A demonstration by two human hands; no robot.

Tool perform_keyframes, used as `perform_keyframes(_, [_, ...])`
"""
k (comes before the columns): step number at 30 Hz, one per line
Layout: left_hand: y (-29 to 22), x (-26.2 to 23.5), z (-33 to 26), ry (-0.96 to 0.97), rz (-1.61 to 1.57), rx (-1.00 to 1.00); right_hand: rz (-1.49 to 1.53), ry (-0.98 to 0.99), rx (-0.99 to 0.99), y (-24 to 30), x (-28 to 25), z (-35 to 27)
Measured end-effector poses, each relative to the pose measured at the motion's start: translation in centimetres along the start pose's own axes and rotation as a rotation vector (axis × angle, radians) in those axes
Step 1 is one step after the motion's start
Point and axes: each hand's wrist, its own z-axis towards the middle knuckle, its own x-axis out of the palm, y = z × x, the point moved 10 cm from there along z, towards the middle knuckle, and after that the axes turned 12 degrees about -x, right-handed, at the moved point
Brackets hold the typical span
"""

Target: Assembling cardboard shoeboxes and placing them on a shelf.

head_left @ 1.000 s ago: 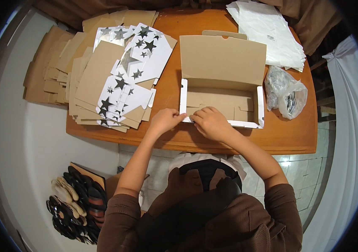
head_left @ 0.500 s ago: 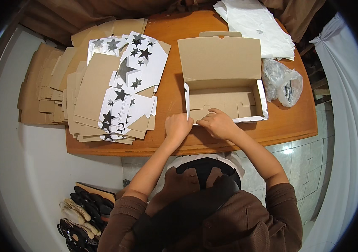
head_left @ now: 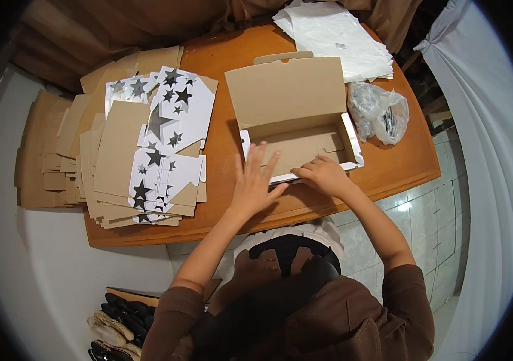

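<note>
A rectangular brown cardboard box with white outer faces (head_left: 286,90) stands on a glossy orange-brown wooden table (head_left: 221,129), near its front edge and in front of the person. Its lid is raised and leans back, showing plain brown inside, with a notch in its far edge and a tab beyond it. The left hand (head_left: 256,185) is open, fingers spread, over the front left corner of the box; whether the fingertips press on the cardboard I cannot tell. The right hand (head_left: 324,175) has its fingers bent over the front wall of the box, right of the left hand; whether it pinches that wall or only rests on it I cannot tell.

To the left of the box lie overlapping flat brown cardboard blanks (head_left: 118,144), and on top of them a flat white cardboard blank with dark stars (head_left: 196,99). Behind the box, to the right, is a stack of thin white sheets (head_left: 337,45). Just beside the box's right side sits a crumpled translucent plastic bag (head_left: 368,105) with small dark things inside. A pile of black and beige shoes (head_left: 112,328) lies at the lower left
</note>
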Motion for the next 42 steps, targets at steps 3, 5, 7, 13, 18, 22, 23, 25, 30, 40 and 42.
perform_keyframes(3, [-1.7, 3.7, 1.0, 0.187, 0.152, 0.177, -0.011, -0.127, -0.087, -0.3, -0.2, 1.2])
perform_keyframes(5, [-0.4, 4.4, 1.9, 0.205, 0.138, 0.138, -0.03, -0.118, -0.093, -1.1, -0.1, 2.2])
perform_keyframes(7, [0.5, 4.6, 2.6, 0.334, 0.059, 0.039, 0.031, -0.015, -0.086, -1.9, 0.7, 2.8])
perform_keyframes(13, [-3.6, -0.1, 5.7, 0.037, -0.08, -0.006, 0.301, -0.275, -0.154, -4.8, -4.6, 0.7])
perform_keyframes(18, [-14.5, -0.8, 12.0, -0.078, -0.267, 0.183, 0.317, -0.357, -0.016, -14.2, -9.5, -3.3])
perform_keyframes(22, [-21.2, 3.1, 18.9, -0.143, -0.344, 0.198, 0.281, -0.385, 0.049, -22.6, -12.0, -6.1])
perform_keyframes(23, [-22.0, 4.1, 20.7, -0.146, -0.347, 0.157, 0.268, -0.435, 0.045, -24.5, -12.8, -6.7])
perform_keyframes(25, [-23.3, 6.1, 24.1, -0.105, -0.348, 0.075, 0.265, -0.412, 0.062, -28.0, -13.1, -7.3])
perform_keyframes(30, [-23.0, 11.1, 30.4, -0.053, -0.248, -0.101, 0.259, -0.268, 0.1, -35.3, -11.5, -5.7])
perform_keyframes(40, [-17.9, 17.6, 36.6, 0.091, -0.136, -0.39, 0.1, -0.359, 0.132, -46.6, -6.6, 0.3])
perform_keyframes(42, [-17.7, 18.5, 37.2, 0.122, -0.097, -0.412, -0.031, -0.385, 0.146, -47.8, -6.5, 1.3])
